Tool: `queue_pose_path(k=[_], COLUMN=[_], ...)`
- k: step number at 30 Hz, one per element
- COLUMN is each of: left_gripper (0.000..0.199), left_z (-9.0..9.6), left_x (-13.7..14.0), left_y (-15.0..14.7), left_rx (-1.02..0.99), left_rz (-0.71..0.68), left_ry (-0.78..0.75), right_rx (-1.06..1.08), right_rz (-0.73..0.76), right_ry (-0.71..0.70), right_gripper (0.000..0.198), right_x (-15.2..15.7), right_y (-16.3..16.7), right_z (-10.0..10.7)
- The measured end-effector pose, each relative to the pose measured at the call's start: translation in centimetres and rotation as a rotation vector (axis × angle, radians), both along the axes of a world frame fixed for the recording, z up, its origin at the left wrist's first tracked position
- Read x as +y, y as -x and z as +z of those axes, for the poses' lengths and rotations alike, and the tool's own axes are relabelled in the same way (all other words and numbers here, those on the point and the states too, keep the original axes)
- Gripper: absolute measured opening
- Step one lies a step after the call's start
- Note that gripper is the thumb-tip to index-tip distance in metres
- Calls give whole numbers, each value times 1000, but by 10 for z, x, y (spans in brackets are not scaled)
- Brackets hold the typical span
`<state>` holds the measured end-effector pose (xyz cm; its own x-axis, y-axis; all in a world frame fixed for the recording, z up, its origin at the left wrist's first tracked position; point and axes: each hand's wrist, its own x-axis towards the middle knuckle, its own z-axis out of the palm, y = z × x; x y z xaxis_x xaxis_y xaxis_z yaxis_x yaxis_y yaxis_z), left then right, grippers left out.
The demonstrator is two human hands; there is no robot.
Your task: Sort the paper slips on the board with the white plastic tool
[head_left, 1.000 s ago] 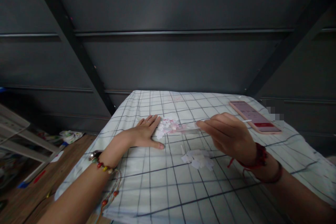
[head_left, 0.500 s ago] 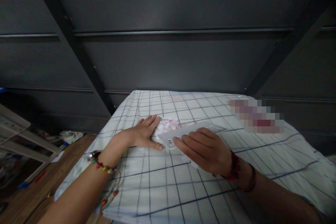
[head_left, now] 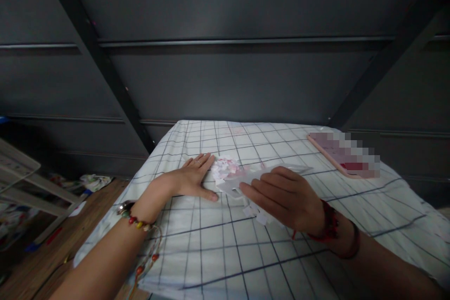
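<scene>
My left hand (head_left: 192, 179) lies flat on the checked cloth (head_left: 190, 248), fingers spread, its edge beside a small heap of white and pinkish paper scraps (head_left: 224, 168). In my right hand (head_left: 286, 197) is a flat, translucent plastic strip (head_left: 251, 176) with a slot near its left end, held tilted between thumb and fingers just right of the heap. My fingers cover part of the strip, so its full shape is hidden. A few more white scraps (head_left: 256, 212) lie on the cloth below my right hand.
A phone in a pink case (head_left: 330, 157), partly pixelated, rests at the cloth's right side. Dark panels (head_left: 225, 84) stand behind the cloth. To the left, a pale frame (head_left: 21, 164) stands over a wooden floor (head_left: 87, 215) with assorted items.
My right hand has shifted slightly to the right with the plastic strip, which now lies at a different tilt. More of the scrap heap shows. My left hand has stayed put.
</scene>
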<state>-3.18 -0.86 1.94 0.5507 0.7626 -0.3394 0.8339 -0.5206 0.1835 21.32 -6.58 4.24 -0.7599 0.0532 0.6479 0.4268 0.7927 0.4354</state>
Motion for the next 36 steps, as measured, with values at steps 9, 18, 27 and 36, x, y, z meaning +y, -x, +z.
queue_pose_path(k=[9,18,27,36], left_gripper=[116,119,119,114], left_z=[0,1,0,1], left_x=[-1,0,0,-1], left_y=[0,0,0,-2], left_rx=[-10,8,9,18], left_rz=[-3,11,10,4], left_ry=[-13,6,1,-11], right_rx=[75,13,0,60], right_rz=[-46,-52,-9,-2], right_ry=[21,67,181,224], right_gripper=[23,22,20,19], right_x=[4,7,10,7], right_y=[-20,-20,-23,-29], right_z=[8,8,8,10])
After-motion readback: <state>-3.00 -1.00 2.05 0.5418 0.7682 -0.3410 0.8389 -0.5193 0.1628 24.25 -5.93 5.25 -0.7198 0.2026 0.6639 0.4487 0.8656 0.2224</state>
